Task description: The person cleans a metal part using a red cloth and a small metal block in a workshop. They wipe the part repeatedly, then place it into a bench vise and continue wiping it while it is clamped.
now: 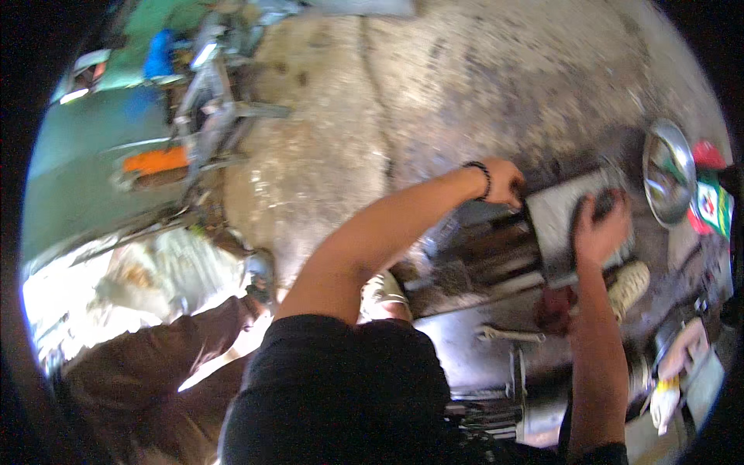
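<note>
A flat grey slab-like block (554, 221) lies on the dark, stained floor to the right. On its right part my right hand (602, 236) is closed around a dark rounded object (604, 204), whose kind is not clear. My left hand (505, 184), with a black beaded band at the wrist, hovers by the block's upper left corner. Its fingers are curled and slightly blurred, and what they hold, if anything, is hidden. Dark long pieces (488, 252) lie left of the block, below my left hand.
A wrench (511, 335) and a dark red rag (554, 310) lie nearer to me. A shiny metal bowl (669, 182) stands right, beside a green-and-white package (709, 205). A pale shoe (629, 288) is near my right forearm. A metal frame (209, 116) stands far left.
</note>
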`<state>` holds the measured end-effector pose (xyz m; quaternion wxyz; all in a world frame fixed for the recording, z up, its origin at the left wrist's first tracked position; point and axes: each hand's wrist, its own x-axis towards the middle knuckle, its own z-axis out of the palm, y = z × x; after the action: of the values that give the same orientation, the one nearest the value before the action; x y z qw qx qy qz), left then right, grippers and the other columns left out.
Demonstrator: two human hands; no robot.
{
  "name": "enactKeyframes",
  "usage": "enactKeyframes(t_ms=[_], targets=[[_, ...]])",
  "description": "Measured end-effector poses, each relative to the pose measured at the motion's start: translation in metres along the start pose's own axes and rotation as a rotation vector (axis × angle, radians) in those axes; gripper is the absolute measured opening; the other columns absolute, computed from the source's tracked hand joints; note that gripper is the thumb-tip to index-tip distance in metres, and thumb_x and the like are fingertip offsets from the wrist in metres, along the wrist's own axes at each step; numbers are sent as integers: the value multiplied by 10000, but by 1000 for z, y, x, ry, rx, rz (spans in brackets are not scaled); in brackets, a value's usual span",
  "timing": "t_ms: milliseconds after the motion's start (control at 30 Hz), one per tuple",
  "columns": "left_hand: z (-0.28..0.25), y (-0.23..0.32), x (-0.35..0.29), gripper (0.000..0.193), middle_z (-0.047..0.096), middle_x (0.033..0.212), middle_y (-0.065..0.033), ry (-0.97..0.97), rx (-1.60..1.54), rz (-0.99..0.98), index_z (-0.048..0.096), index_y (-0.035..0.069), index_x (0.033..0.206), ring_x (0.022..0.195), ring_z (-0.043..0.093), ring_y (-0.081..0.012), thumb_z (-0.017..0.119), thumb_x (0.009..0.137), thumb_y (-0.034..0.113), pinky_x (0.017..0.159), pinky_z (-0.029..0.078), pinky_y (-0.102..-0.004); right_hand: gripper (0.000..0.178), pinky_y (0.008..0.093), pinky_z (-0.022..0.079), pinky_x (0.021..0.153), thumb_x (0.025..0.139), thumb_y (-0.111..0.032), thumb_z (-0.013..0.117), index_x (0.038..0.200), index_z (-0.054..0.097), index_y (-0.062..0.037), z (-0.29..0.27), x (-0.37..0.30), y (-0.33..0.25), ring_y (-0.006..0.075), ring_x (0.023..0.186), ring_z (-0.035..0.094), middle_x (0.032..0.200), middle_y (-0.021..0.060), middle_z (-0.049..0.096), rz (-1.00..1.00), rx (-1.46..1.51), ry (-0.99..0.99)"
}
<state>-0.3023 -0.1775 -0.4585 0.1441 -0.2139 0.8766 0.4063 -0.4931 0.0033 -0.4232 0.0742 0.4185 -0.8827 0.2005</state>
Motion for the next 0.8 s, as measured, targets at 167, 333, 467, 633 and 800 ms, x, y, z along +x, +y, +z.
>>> enactKeyframes(t_ms=[167, 333, 467, 633, 800], targets=[[-1, -5, 1, 459, 747, 1025, -160, 62, 21, -85, 745, 150, 1117, 1004, 685, -415, 811, 750, 419, 872, 545, -517, 621, 530, 347, 1130, 977, -498, 591, 1374, 562, -21, 5, 0, 5, 417, 1358, 472, 1459, 221, 526, 14, -119, -10], [9, -11, 9, 476, 748, 1031, -165, -99, -48, -49, 745, 131, 1107, 1028, 688, -405, 818, 751, 438, 892, 554, -509, 569, 505, 319, 1156, 986, -495, 581, 1360, 578, -65, 8, -3, 7, 382, 1372, 463, 1493, 155, 509, 55, -124, -10], [19, -16, 15, 521, 747, 1077, -167, -34, 60, -129, 753, 118, 1120, 1047, 691, -392, 821, 750, 479, 903, 553, -489, 578, 498, 316, 1160, 983, -491, 587, 1356, 578, -51, 6, -3, 5, 385, 1380, 457, 1478, 171, 520, 70, -158, -37], [8, -17, 11, 520, 746, 1087, -152, -88, -79, 18, 758, 111, 1095, 1043, 692, -379, 851, 724, 462, 889, 549, -467, 592, 509, 341, 1141, 977, -476, 601, 1350, 573, -17, 3, -1, 1, 413, 1363, 473, 1456, 218, 529, 3, -96, 23], [0, 3, -2, 488, 742, 1054, -175, -44, 88, -81, 741, 110, 1107, 1033, 690, -389, 821, 760, 445, 887, 547, -485, 614, 548, 340, 1123, 948, -454, 638, 1349, 550, 2, 0, 0, -3, 440, 1337, 472, 1439, 256, 520, 28, -111, -12]])
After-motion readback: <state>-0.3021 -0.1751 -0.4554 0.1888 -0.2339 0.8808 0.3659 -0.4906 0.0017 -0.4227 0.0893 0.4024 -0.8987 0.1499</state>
